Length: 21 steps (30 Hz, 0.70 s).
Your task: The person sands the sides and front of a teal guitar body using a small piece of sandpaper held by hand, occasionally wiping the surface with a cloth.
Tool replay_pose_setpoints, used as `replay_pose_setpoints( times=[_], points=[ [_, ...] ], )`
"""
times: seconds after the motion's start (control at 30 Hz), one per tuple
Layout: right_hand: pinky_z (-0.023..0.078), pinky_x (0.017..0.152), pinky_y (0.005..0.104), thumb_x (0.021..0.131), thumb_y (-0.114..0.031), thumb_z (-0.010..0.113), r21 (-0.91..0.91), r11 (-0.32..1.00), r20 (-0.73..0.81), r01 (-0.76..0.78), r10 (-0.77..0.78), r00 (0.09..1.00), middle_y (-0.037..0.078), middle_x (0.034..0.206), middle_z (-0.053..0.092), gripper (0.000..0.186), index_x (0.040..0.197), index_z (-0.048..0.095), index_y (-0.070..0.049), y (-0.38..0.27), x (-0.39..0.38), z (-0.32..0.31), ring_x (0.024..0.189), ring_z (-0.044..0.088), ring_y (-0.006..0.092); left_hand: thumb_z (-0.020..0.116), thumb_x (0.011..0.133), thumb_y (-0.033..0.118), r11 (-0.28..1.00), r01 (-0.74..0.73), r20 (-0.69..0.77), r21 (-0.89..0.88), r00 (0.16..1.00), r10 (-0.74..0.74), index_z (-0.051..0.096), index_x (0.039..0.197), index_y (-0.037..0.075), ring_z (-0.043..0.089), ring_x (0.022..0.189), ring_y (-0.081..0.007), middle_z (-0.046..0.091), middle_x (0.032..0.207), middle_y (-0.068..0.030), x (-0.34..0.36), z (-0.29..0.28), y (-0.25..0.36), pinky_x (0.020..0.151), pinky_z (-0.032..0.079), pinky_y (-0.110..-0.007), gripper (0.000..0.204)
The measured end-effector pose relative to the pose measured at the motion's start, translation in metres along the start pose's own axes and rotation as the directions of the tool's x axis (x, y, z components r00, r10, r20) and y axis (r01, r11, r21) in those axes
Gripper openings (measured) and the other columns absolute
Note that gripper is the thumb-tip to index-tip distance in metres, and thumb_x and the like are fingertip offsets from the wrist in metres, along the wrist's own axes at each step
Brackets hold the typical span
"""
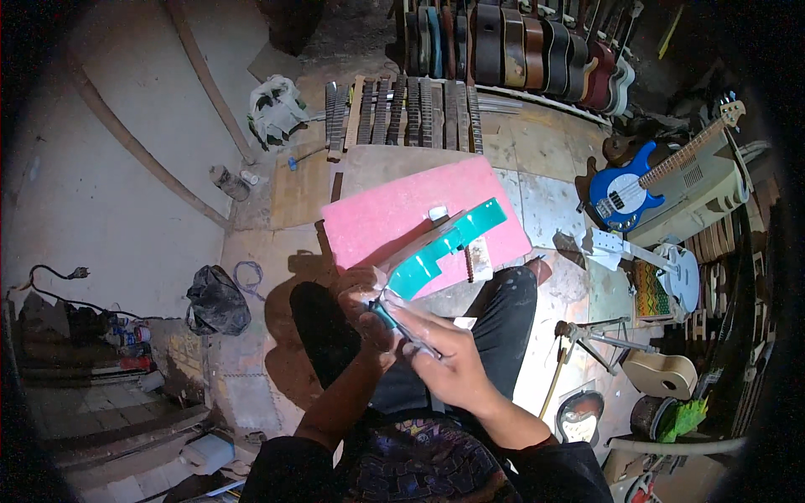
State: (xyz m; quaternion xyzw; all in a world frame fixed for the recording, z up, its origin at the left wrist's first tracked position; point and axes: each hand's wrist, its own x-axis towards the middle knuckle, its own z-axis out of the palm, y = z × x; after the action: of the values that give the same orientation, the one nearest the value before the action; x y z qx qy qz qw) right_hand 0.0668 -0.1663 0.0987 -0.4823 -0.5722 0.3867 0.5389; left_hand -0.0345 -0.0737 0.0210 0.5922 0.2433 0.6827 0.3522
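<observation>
A long teal piece with a stepped edge and pale glare spots (415, 272) slants up to the right over a pink board (369, 214). My left hand (362, 298), dusted white, is closed around its near end. My right hand (444, 348) is closed just beside it, fingers pointing toward the left hand. A thin greyish strip shows between its fingers and thumb; I cannot make out what it is. A small white block (438, 213) lies on the board behind the teal piece. A pale piece (480, 261) with a dark ridged edge sits beyond the teal piece's near side.
Several guitar fretboards or necks (411, 113) lie in a row beyond the board. Guitar bodies (524, 50) stand racked behind them. On the right are a blue bass guitar (625, 197), a white guitar (675, 272) and a metal stand (587, 335). A black bag (218, 300) lies left.
</observation>
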Motion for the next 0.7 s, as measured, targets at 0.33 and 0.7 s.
replay_pose_setpoints(
  times=[0.33, 0.7],
  points=[
    [0.046, 0.112, 0.0423, 0.082, 0.007, 0.056, -0.207, 0.978, -0.065, 0.04, -0.055, 0.996, 0.025, 0.145, 0.054, 0.065, 0.147, 0.058, -0.004, 0.016, -0.005, 0.007, 0.132, 0.058, 0.0405, 0.04, 0.106, 0.029, 0.998, 0.06, -0.011, 0.02, 0.998, -0.06, 0.046, 0.103, 0.003, 0.05, 0.09, -0.0257, 0.048, 0.098, -0.0139, 0.005, -0.003, 0.003, 0.085, 0.043, -0.043, 0.027],
    [0.044, 0.113, 0.0407, 0.08, 0.01, 0.051, -0.23, 0.973, -0.087, -0.004, -0.016, 0.996, 0.024, 0.143, 0.059, 0.066, 0.144, 0.06, -0.003, 0.018, 0.008, 0.004, 0.134, 0.059, 0.0378, 0.04, 0.106, 0.025, 0.991, 0.131, -0.032, 0.039, 0.991, -0.13, 0.046, 0.103, 0.002, 0.049, 0.09, -0.0254, 0.047, 0.097, -0.0139, 0.012, -0.003, 0.007, 0.085, 0.042, -0.042, 0.024]
  ],
)
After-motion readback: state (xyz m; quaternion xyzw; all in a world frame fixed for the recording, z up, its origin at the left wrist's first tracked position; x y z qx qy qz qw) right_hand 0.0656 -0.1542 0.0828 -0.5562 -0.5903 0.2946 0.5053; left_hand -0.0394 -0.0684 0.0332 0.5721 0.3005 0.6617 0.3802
